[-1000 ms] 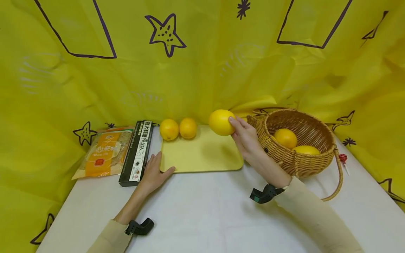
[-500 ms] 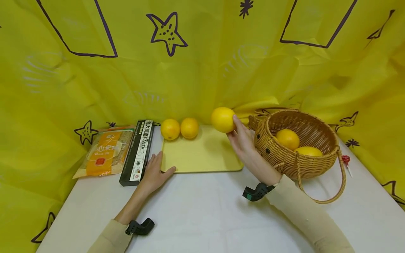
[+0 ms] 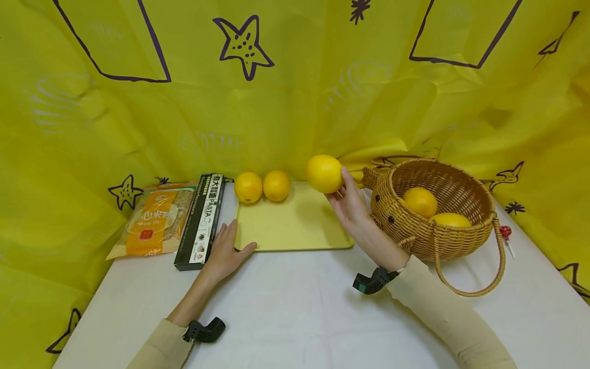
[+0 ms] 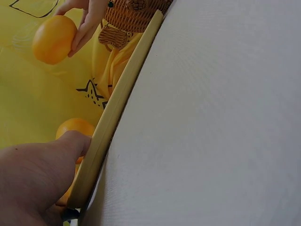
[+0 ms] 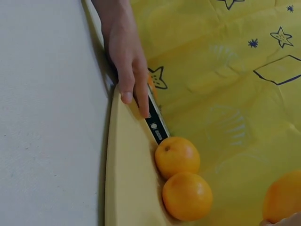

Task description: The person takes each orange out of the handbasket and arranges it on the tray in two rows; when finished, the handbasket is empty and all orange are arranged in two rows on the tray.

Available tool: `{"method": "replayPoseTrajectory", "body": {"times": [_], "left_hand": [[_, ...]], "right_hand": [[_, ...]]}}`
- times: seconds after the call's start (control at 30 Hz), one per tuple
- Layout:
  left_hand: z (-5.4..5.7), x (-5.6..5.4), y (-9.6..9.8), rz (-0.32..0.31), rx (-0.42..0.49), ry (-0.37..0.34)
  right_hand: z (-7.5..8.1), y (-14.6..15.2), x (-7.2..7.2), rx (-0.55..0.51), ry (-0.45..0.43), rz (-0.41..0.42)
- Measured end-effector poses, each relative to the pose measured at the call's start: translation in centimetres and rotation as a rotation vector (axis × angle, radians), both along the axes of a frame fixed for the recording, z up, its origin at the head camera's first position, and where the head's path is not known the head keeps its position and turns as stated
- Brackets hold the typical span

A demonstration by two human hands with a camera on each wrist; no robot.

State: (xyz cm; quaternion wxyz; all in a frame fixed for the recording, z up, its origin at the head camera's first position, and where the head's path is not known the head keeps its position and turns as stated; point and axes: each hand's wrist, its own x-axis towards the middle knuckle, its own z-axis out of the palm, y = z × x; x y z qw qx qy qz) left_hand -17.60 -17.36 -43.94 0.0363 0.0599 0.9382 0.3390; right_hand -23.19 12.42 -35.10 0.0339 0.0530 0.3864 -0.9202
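Observation:
Above the right part of the pale yellow tray (image 3: pixel 295 230), my right hand (image 3: pixel 352 205) holds an orange (image 3: pixel 324 174) by its side, off the surface. My left hand (image 3: pixel 226 253) rests at the tray's front left corner, thumb stretched along the front edge and fingers beside the left edge. Two oranges, a left one (image 3: pixel 248 187) and a right one (image 3: pixel 276 185), sit side by side at the tray's back left. To the right, a wicker basket (image 3: pixel 405 238) shaped like an animal contains another orange (image 3: pixel 420 202) and a yellower fruit (image 3: pixel 450 220).
A black and white pasta box (image 3: pixel 199 223) lies close left of my left hand. Beyond it is a plastic food bag (image 3: pixel 152 220) with an orange label. A red lollipop (image 3: pixel 505 232) lies right of the basket, whose handle (image 3: pixel 495 279) hangs forward. A yellow cloth (image 3: pixel 295 102) hangs behind.
The held orange has turned slightly in my right hand and risen a little, with the wrist shifting left. My left hand and the tray stay put.

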Motion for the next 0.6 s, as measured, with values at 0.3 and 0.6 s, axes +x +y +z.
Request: {"method": "replayPoseTrajectory", "body": {"times": [0.3, 0.6], "left_hand": [[-0.02, -0.09, 0.05, -0.005, -0.008, 0.001], [0.03, -0.05, 0.09, -0.005, -0.006, 0.013]], "right_hand": [[-0.36, -0.23, 0.25, 0.051, -0.038, 0.02], [-0.34, -0.68, 0.75, 0.239, 0.047, 0.018]]}}
